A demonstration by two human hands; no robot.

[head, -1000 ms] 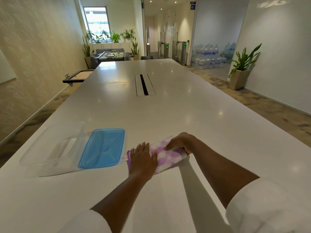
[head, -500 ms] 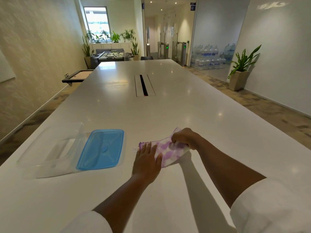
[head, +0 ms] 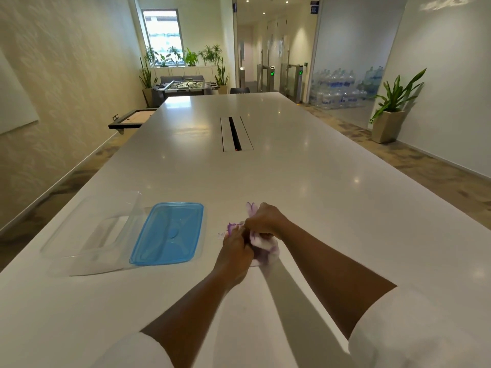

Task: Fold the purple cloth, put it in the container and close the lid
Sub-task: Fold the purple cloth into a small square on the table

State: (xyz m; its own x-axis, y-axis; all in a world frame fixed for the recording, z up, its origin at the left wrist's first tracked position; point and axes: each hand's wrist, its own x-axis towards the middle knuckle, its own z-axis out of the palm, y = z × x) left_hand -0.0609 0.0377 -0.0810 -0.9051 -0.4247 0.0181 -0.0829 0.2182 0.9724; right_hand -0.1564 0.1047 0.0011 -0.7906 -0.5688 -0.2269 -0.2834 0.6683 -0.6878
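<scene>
Standing by the long white surface (head: 305,181), I thought the likeliest trouble was the fold coming apart: the purple cloth (head: 261,241) was bunched rather than flat, and a loose grip on the way over could let it spring open and hang over the rim. The other risk, as I judged it, was the blue lid (head: 170,233), which lay partly over the clear container (head: 90,232) at about nine o'clock from the hands; dropping the bundle in without shifting that lid might snag it or knock it off the edge. The left hand (head: 235,251) was curled over the near side of the cloth, its fingers (head: 240,236) tucked narrow into the fabric. The right hand (head: 264,221) was closed on the far side, its fingers bent tight around a gathered wad, with a small purple corner poking up at twelve o'clock above the knuckles. The cloth sat between both hands, low at the surface, just beside the lid and not yet in the container.
</scene>
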